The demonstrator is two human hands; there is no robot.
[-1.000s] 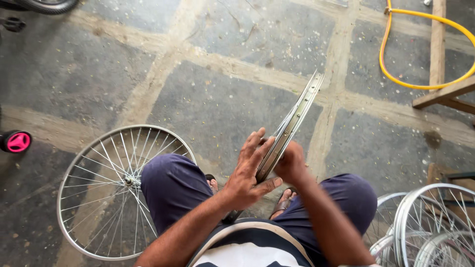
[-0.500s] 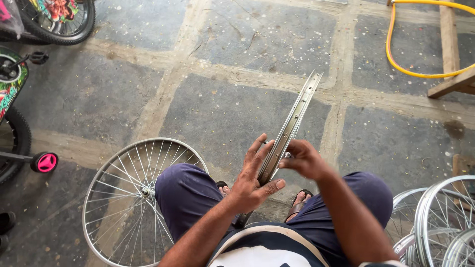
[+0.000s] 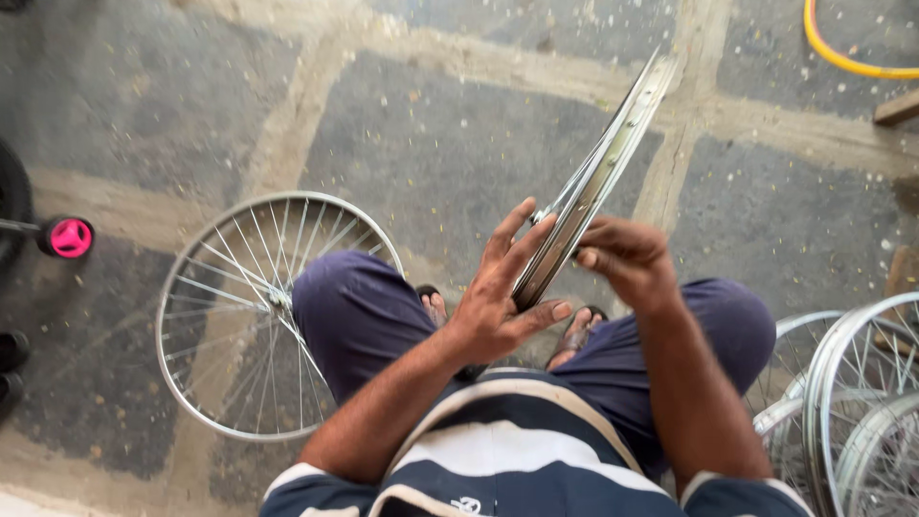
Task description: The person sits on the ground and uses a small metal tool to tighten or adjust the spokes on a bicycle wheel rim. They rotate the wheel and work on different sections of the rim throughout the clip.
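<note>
I hold a bare silver bicycle wheel rim [image 3: 613,153] edge-on between my knees, tilted up and away to the right. My left hand [image 3: 503,292] supports its near end with the fingers spread along the left side and the thumb under it. My right hand [image 3: 622,258] is closed on the rim's right side, fingers curled over the edge. Whether spokes are fitted to this rim is hard to tell.
A spoked silver wheel [image 3: 239,306] lies flat on the stone floor by my left knee. Several more spoked wheels [image 3: 852,402] are stacked at the right. A pink training wheel [image 3: 69,236] sticks in from the left; a yellow hose [image 3: 852,53] and a wooden plank end [image 3: 898,107] lie at top right.
The view has closed in on the hands and dropped lower. My right hand has shifted a little up the rim; the left hand stays spread on its near end.
</note>
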